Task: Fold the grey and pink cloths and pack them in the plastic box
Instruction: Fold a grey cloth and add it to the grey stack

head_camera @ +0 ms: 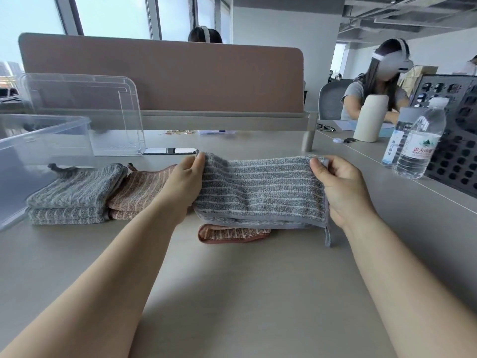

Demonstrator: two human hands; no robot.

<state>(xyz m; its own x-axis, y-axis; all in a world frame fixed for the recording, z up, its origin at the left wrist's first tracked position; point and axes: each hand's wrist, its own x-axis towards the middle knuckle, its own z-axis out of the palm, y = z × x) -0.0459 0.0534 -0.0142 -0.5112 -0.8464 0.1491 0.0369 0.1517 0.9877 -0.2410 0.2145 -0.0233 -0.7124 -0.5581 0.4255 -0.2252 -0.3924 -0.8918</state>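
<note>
Forearms crossing the tabletop (253,293); left hand (184,183) and right hand (342,188), fingers (318,165) of each pinched on a far corner of the grey cloth (258,188), held taut over a pink cloth (232,234). Folded grey pile (74,192) and folded pink pile (139,189) lie side by side, just beside the plastic box (38,140), far left. Risk: near hem sags lower at right, so folding now would likely skew the edges

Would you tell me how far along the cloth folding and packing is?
Done: a folded grey cloth and a folded pink cloth lie beside the plastic box. In hand: left hand and right hand pinch a second grey cloth, stretched between them. Left: folding it, the half-hidden pink cloth beneath, and packing all; the box shows no cloth.
</note>
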